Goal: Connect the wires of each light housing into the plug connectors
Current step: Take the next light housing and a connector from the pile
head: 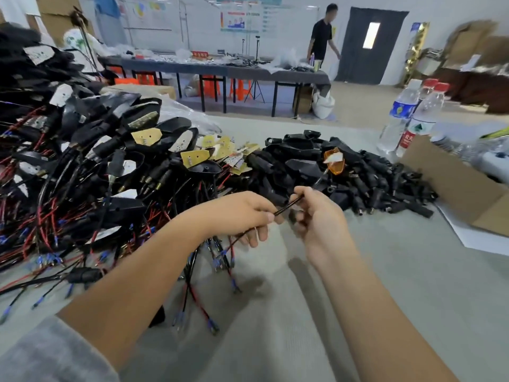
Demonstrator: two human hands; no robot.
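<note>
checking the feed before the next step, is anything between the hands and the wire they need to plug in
Nothing visible is in the way: the left hand and right hand both already pinch the black wire, held above the grey table.

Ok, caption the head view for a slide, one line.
Both hands, left hand and right hand, pinch a black wire before piled light housings.

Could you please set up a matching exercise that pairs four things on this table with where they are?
Things:
1. wired housings
2. black plugs
3. bottles
4. cable

Places:
A. far right, behind the box
B. pinched between the left hand and right hand
C. heap on the left
D. pile right of centre

Pairs: 1-C, 2-D, 3-A, 4-B
</note>
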